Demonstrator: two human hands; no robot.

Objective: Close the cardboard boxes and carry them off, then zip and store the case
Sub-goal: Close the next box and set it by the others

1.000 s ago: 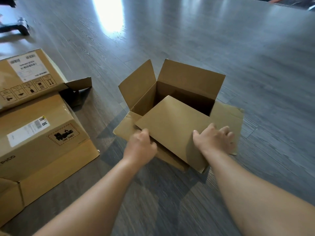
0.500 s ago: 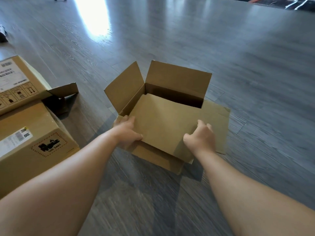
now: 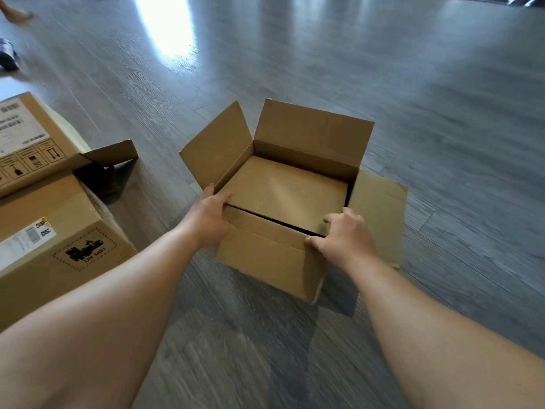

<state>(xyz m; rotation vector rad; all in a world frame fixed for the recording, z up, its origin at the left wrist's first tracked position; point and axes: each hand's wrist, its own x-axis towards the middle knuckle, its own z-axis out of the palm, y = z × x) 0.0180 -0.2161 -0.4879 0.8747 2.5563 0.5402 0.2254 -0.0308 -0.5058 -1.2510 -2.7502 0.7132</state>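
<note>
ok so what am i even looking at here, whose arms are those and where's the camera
The camera sits on a person's head, looking down at their own bare arms. No machine is involved. On the grey wood-look floor stands an open brown cardboard box, its far and left flaps upright, its right flap lying flat outward. A flat cardboard sheet lies inside. The left hand and right hand grip the box's near edge, fingers curled over it. Two stacked labelled cardboard boxes sit at the left.

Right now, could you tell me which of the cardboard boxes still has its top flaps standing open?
The plain box between both hands; the UN 3481 box is shut, the labelled box behind opens sideways.
</note>
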